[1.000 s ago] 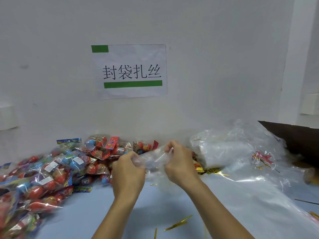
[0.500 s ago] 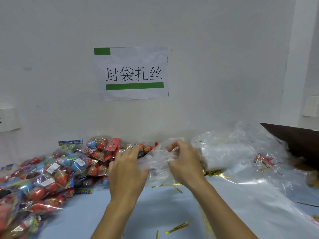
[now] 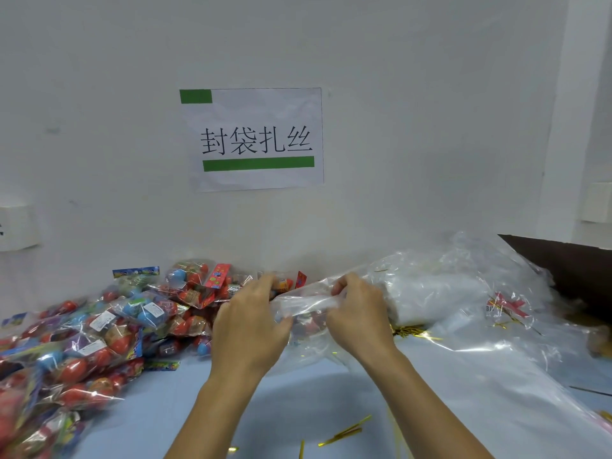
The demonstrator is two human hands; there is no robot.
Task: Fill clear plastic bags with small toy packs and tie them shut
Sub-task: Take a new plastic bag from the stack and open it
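White wall ahead; my left hand [image 3: 246, 329] and right hand [image 3: 359, 311] pinch a thin clear plastic bag [image 3: 306, 304] between them, working its mouth apart. Next, I judge, colourful toy packs [image 3: 132, 313] left of my hands go in.

This looks like a packing room at a work place. A paper sign [image 3: 255, 139] with printed words hangs on the bare wall above the hands. A big heap of toy packs [image 3: 99, 329] lies left of them, clear bags [image 3: 447, 293] to their right.

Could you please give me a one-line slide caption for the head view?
Both hands, left and right, grip a clear plastic bag beside piled toy packs.
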